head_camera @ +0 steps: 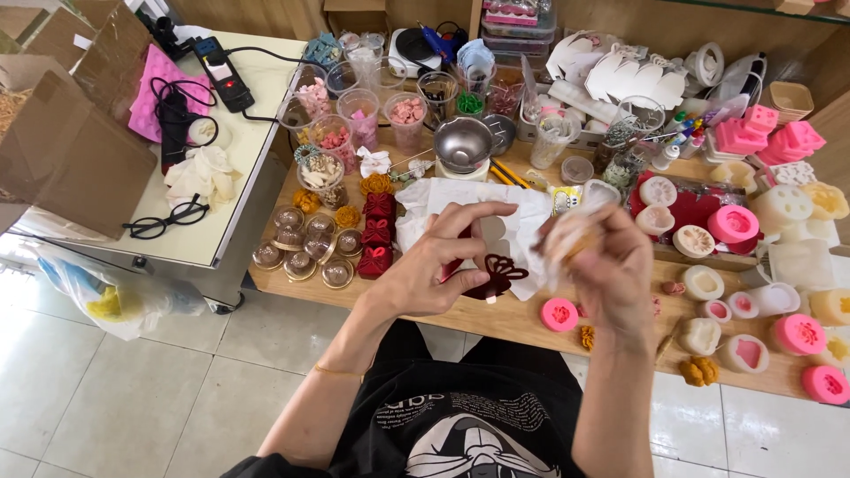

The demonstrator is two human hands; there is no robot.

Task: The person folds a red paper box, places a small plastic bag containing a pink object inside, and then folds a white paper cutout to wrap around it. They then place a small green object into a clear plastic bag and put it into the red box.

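Note:
My left hand (440, 258) is raised over the near edge of the wooden table (496, 317), fingers curled around a small dark red piece that is mostly hidden. My right hand (604, 265) is beside it, closed on a pale rounded object (567, 232) that is blurred by motion. Below both hands lies a dark red bow-shaped piece (498, 276) on white tissue paper (478, 208). Three dark red bow-topped gift-box shapes (378, 233) sit in a column just left of my left hand.
Several clear domed cups (304, 246) stand at the table's left end. Pink and cream silicone moulds (735, 226) cover the right side. A metal bowl (464, 143) and plastic cups stand at the back. Black glasses (166, 221) and a power strip (223, 74) lie on the white side table.

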